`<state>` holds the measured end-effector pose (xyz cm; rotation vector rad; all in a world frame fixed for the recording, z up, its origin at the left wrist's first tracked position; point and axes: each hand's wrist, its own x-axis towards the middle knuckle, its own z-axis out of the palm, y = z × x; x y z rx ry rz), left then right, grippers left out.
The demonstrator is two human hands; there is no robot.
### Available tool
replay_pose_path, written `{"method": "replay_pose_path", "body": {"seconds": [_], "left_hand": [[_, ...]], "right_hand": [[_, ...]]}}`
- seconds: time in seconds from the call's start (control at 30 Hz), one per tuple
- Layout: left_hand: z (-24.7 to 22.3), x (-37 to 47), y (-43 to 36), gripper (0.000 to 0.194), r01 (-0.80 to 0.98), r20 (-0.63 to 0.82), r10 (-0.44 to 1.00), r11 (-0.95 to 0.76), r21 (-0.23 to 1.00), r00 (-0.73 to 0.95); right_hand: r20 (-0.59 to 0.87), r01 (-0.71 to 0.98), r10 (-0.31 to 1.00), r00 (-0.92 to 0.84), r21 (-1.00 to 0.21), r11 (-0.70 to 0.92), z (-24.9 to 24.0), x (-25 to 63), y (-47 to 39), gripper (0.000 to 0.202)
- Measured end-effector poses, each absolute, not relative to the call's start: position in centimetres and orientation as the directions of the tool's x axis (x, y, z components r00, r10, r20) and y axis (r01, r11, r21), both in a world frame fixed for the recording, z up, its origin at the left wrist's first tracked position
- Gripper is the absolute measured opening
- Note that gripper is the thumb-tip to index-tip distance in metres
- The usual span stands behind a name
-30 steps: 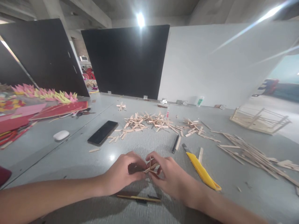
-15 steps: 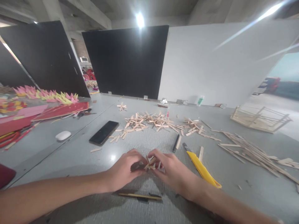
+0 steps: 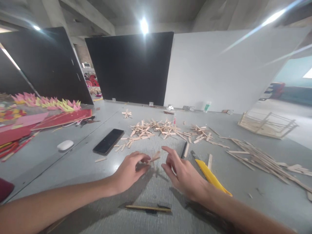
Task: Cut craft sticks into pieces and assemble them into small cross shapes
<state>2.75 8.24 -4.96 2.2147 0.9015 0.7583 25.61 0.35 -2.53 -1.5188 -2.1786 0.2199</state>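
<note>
Sticks (image 3: 156,157) crossed starwise are pinched by the left hand (image 3: 128,169), left of the utility knife (image 3: 210,175), nearer which the right hand (image 3: 182,170) curls, grip parted and empty.

A grey table (image 3: 219,159) runs back to a black panel (image 3: 130,68) and a white panel (image 3: 214,68), standing side by side, with another dark panel (image 3: 46,65) farther left. Overhead, a grey ceiling (image 3: 156,11) with a beam (image 3: 85,18) carries a glaring lamp (image 3: 144,26). At far right, pale floor (image 3: 301,122) leads to a blurred teal wall (image 3: 291,71).
</note>
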Motion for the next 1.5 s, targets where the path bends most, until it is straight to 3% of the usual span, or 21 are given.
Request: {"method": "replay_pose_path", "body": {"seconds": [0.4,0.67,0.77,1.07,1.5], "left_hand": [[-3.7,2.7,8.5,0.025,0.328,0.189,0.830,-0.402,0.855,0.525],[-3.3,2.6,8.0,0.033,0.240,0.159,0.821,-0.337,0.910,0.548],[-3.0,2.5,7.7,0.033,0.208,0.163,0.810,-0.330,0.921,0.563],[-2.8,2.3,4.9,0.039,0.105,0.107,0.733,-0.237,0.966,0.672],[-2.5,2.1,4.1,0.041,0.054,0.158,0.687,-0.276,0.960,0.709]], "right_hand": [[0.470,0.874,0.785,-0.403,-0.056,0.482,-4.8,26.9,1.0,0.027],[0.619,0.802,0.584,-0.525,0.129,0.583,-5.2,27.3,1.1,0.021],[0.642,0.763,0.515,-0.569,0.177,0.622,-5.1,26.9,1.1,0.029],[0.609,0.670,0.438,-0.661,0.216,0.710,-4.8,26.6,0.3,0.021],[0.620,0.558,0.335,-0.709,0.205,0.804,-4.6,26.7,-0.3,0.023]]}}
